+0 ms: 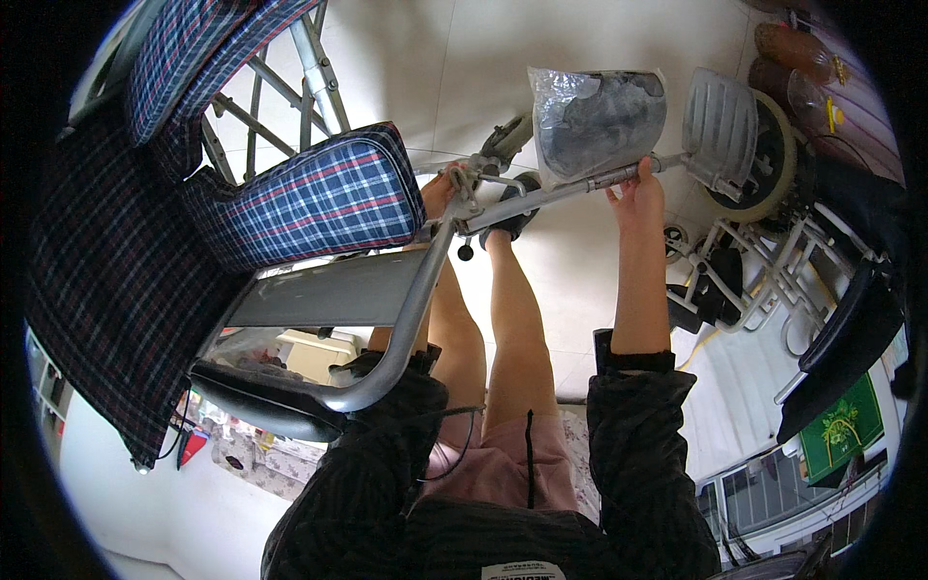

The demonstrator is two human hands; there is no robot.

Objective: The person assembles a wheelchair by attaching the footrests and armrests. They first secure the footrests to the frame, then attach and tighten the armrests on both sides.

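Note:
A wheelchair with a blue plaid seat (319, 198) stands at my left, its grey tube frame (396, 358) curving toward me. From its front a metal leg rest (546, 198) reaches to the right. It carries a dark calf pad (619, 111) wrapped in clear plastic, with a grey footplate (720, 126) at its end. My right hand (638, 198) is closed round the leg rest's tube below the pad. My left hand (440, 193) is at the joint where the leg rest meets the frame. Its fingers curl at the bracket, partly hidden by the seat and frame.
Another wheelchair (773, 261) with pale tubing and a large wheel (773, 155) is on the right. A black padded armrest (266, 401) lies near my left sleeve. Brown bottles (793, 53) stand at the far right. My legs and feet are under the leg rest.

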